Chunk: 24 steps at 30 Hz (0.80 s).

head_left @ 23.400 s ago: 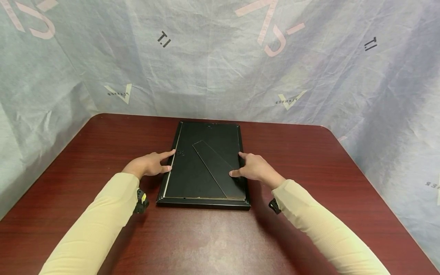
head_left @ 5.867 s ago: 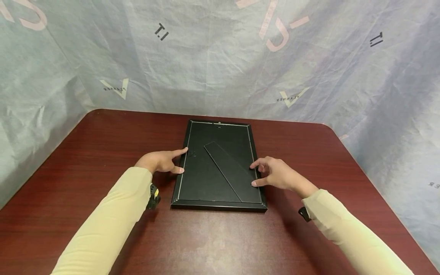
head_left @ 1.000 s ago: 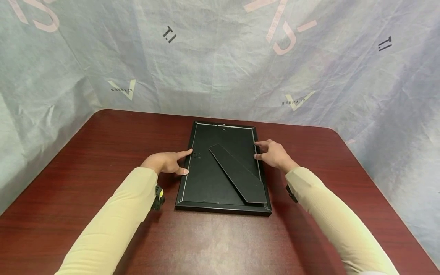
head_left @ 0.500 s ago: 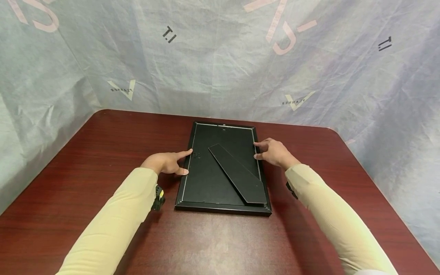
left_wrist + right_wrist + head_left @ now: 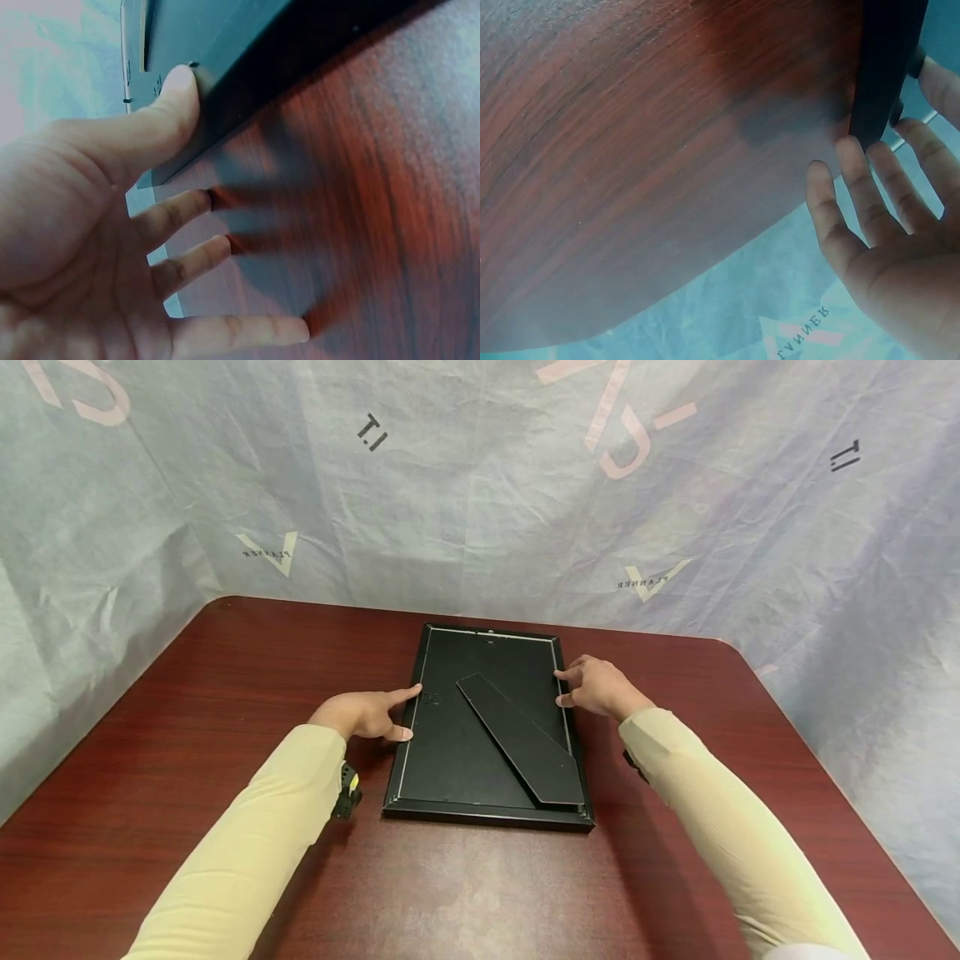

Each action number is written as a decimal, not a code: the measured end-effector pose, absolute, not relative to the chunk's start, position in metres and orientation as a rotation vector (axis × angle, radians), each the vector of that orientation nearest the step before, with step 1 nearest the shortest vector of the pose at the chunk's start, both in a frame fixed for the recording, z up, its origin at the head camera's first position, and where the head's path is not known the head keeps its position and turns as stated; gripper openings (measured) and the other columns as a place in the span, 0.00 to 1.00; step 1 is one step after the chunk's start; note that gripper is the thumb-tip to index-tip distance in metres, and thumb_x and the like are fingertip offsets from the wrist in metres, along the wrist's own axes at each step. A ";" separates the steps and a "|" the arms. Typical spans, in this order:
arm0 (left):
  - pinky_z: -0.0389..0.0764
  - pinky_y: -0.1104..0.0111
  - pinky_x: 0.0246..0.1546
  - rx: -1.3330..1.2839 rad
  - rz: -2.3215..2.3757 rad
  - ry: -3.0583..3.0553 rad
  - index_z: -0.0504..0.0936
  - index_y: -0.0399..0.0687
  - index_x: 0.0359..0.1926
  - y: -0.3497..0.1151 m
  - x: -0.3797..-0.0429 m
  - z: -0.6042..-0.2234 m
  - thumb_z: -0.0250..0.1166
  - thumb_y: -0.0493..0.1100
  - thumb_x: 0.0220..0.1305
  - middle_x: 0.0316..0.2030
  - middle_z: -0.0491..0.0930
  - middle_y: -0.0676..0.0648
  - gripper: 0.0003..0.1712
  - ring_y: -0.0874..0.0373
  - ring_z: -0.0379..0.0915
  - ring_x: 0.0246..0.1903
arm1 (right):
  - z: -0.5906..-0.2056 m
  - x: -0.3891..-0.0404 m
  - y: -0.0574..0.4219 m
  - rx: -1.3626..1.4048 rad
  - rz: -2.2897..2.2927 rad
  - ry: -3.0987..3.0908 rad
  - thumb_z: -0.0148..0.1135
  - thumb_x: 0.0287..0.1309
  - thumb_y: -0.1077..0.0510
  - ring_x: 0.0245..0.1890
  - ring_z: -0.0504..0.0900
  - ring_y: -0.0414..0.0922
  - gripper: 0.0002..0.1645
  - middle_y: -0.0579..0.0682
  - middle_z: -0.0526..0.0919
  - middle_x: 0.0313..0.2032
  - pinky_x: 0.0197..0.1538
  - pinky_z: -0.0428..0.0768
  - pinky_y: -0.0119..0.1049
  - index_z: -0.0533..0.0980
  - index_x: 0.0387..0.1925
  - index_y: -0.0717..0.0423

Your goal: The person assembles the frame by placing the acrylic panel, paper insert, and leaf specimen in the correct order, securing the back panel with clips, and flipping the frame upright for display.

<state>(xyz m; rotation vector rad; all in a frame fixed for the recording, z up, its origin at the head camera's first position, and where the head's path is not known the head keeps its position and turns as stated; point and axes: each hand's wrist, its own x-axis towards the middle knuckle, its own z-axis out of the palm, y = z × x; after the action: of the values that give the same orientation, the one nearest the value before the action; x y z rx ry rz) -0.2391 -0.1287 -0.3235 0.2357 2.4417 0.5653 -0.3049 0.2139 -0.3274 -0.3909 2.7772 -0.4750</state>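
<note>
Black and lying face down, the picture frame sits flat on the reddish-brown wood-grain counter, a little toward its far edge, with its long sides running away from the person. Its back panel faces up, and the easel stand lies slantwise across that panel, reaching from near the middle to the near right corner.

The left hand rests at the frame's left long edge, about halfway along it. From the left wrist view, the thumb presses against the frame's outer side wall, while the other fingers lie spread and nearly straight, their tips on the counter just beside the frame. From the head view, the index finger points across the rim. This hand is open, touching the frame without closing round it.

The right hand meets the right long edge nearer the far end. From the right wrist view, its fingertips touch the frame's dark side wall, the fingers only loosely bent, and a thumb shows at the far side of the edge. Whether it truly pinches the rim I cannot tell; it looks relaxed and open against it.

Both forearms wear pale yellow sleeves. Grey-blue printed sheeting hangs behind the counter and along both of its sides.
</note>
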 end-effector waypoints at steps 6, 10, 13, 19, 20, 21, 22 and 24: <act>0.56 0.44 0.72 0.241 0.563 2.440 0.41 0.53 0.83 -0.130 -0.239 -0.324 0.60 0.47 0.76 0.79 0.44 0.32 0.46 0.35 0.42 0.77 | -0.329 -0.303 0.211 -0.334 -0.487 2.782 0.66 0.68 0.56 0.74 0.56 0.67 0.33 0.65 0.57 0.75 0.69 0.63 0.62 0.70 0.72 0.57; 0.56 0.44 0.72 0.239 0.562 2.444 0.42 0.54 0.83 -0.130 -0.239 -0.324 0.61 0.47 0.76 0.79 0.45 0.33 0.47 0.35 0.42 0.77 | -0.333 -0.299 0.210 -0.322 -0.525 2.798 0.64 0.69 0.56 0.72 0.60 0.67 0.35 0.68 0.57 0.74 0.68 0.66 0.62 0.66 0.73 0.61; 0.56 0.44 0.72 0.237 0.562 2.447 0.42 0.54 0.83 -0.129 -0.239 -0.325 0.61 0.47 0.75 0.79 0.45 0.33 0.47 0.36 0.43 0.77 | -0.337 -0.295 0.213 -0.321 -0.582 2.802 0.63 0.70 0.56 0.69 0.66 0.66 0.35 0.67 0.60 0.73 0.66 0.68 0.61 0.65 0.74 0.61; 0.56 0.44 0.72 0.235 0.566 2.448 0.42 0.53 0.83 -0.128 -0.239 -0.325 0.61 0.46 0.75 0.79 0.46 0.33 0.47 0.36 0.43 0.77 | -0.336 -0.294 0.218 -0.351 -0.557 2.816 0.64 0.70 0.53 0.71 0.64 0.64 0.33 0.65 0.62 0.73 0.68 0.66 0.61 0.69 0.73 0.56; 0.56 0.44 0.72 0.237 0.564 2.449 0.42 0.53 0.83 -0.128 -0.239 -0.324 0.61 0.46 0.75 0.78 0.46 0.32 0.47 0.36 0.43 0.77 | -0.336 -0.296 0.218 -0.360 -0.537 2.820 0.64 0.70 0.53 0.71 0.63 0.65 0.33 0.65 0.62 0.73 0.68 0.65 0.61 0.69 0.72 0.56; 0.56 0.44 0.72 0.239 0.563 2.450 0.42 0.53 0.83 -0.129 -0.239 -0.324 0.61 0.46 0.75 0.78 0.46 0.32 0.47 0.36 0.43 0.77 | -0.335 -0.297 0.217 -0.371 -0.510 2.824 0.65 0.69 0.53 0.72 0.61 0.65 0.33 0.65 0.62 0.73 0.69 0.64 0.62 0.70 0.72 0.55; 0.56 0.44 0.72 0.242 0.562 2.450 0.42 0.53 0.83 -0.129 -0.239 -0.324 0.61 0.46 0.75 0.78 0.46 0.32 0.47 0.36 0.43 0.77 | -0.334 -0.298 0.217 -0.379 -0.484 2.827 0.65 0.69 0.52 0.72 0.61 0.66 0.33 0.64 0.62 0.73 0.69 0.64 0.62 0.70 0.72 0.55; 0.56 0.44 0.72 0.244 0.559 2.451 0.42 0.53 0.83 -0.129 -0.239 -0.323 0.61 0.47 0.76 0.79 0.45 0.32 0.47 0.36 0.43 0.77 | -0.332 -0.300 0.216 -0.403 -0.421 2.838 0.66 0.68 0.52 0.72 0.60 0.66 0.33 0.64 0.63 0.73 0.69 0.63 0.62 0.71 0.71 0.54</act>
<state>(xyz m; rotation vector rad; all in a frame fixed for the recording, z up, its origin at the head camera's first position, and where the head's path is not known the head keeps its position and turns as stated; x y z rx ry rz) -0.2390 -0.1289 -0.3232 0.2440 2.4511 0.5589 -0.3001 0.2160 -0.3322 -0.4029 2.8383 -0.4210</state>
